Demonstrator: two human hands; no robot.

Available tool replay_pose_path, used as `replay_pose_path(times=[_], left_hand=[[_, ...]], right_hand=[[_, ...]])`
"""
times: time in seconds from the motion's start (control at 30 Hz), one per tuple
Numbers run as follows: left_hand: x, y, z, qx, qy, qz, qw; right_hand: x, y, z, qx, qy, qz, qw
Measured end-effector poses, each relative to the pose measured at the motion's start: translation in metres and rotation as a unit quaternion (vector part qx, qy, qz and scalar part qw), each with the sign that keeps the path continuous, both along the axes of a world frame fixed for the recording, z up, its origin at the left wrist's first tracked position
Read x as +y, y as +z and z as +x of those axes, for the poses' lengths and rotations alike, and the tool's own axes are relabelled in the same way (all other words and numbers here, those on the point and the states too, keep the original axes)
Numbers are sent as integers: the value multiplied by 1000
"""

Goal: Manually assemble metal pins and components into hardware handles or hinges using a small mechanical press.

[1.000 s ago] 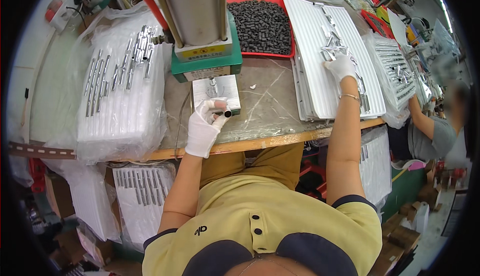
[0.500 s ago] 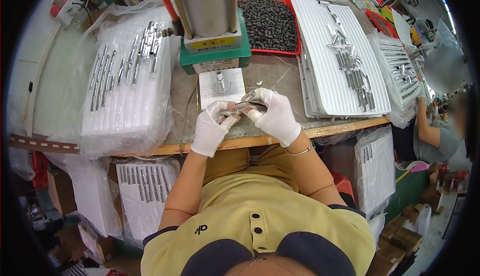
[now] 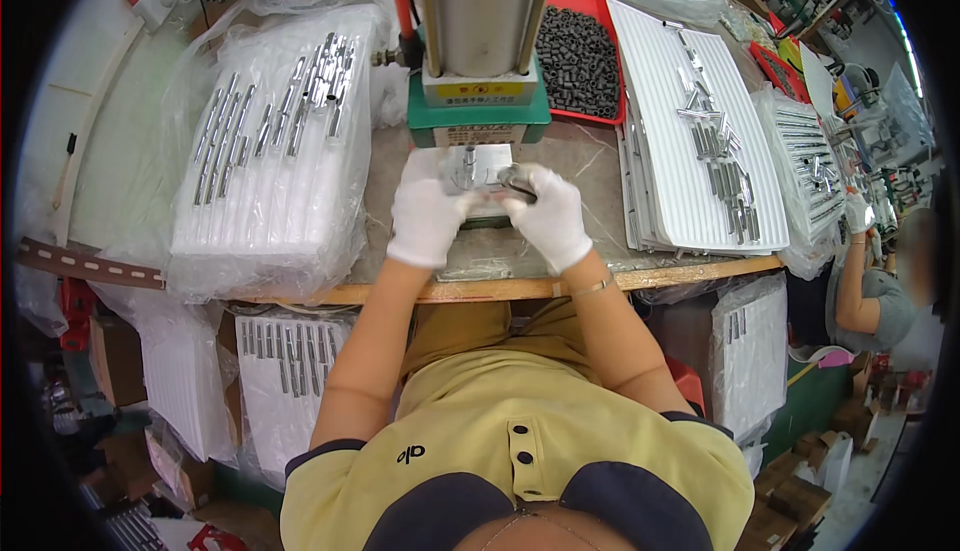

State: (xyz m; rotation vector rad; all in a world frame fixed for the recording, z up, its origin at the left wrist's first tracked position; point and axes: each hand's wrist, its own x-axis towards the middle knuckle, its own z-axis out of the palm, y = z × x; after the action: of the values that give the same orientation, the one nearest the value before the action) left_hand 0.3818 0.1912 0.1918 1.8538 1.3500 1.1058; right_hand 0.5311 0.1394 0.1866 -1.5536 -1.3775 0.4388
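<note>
Both my hands wear white gloves and meet at the base of a bench press. My left hand (image 3: 425,213) is beside the upright metal pin (image 3: 470,161) on the press's silver plate (image 3: 493,159). Its fingertips are blurred, so their grip is unclear. My right hand (image 3: 550,219) is closed at the plate's right side, pinching a small shiny metal tube (image 3: 514,181) with a dark curved outline. Above them stands the press head (image 3: 478,116), a green block under a thick grey cylinder.
Foam sheets (image 3: 270,221) with chrome tubes lie left, in plastic. A red tray (image 3: 618,91) of black sleeves stands behind right, next to white ridged sheets (image 3: 660,191) holding more tubes. The wooden table edge (image 3: 460,289) runs in front. A co-worker (image 3: 860,301) sits far right.
Both hands have moved forward from near the table edge to the press plate and its pin. The whole view has shifted slightly, with the press now further right.
</note>
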Motion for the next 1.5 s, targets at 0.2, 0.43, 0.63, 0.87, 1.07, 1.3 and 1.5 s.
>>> replay_pose_path(times=[0.2, 0.43, 0.63, 0.87, 1.07, 1.3, 1.5], left_hand=[[34, -5, -13, 123, -13, -27, 992], [6, -24, -45, -209, -63, -113, 969], [-19, -11, -51, -240, -109, -194, 945], [-51, 8, -36, -208, -267, -308, 889], [-61, 6, -22, -79, -211, -215, 950], [-68, 5, -29, -187, -193, -249, 930], [-67, 6, -20, -144, -331, -369, 857]], right_hand=[[46, -17, -5, 43, 18, -81, 996], [40, -9, -14, 3, 2, -125, 992], [6, -12, -6, -99, -53, -32, 993], [-43, 51, -13, 355, 147, -136, 913], [-48, 25, -8, 203, 71, -89, 972], [-62, 40, 1, 264, 94, -131, 951], [-57, 25, -12, 564, 26, 63, 823]])
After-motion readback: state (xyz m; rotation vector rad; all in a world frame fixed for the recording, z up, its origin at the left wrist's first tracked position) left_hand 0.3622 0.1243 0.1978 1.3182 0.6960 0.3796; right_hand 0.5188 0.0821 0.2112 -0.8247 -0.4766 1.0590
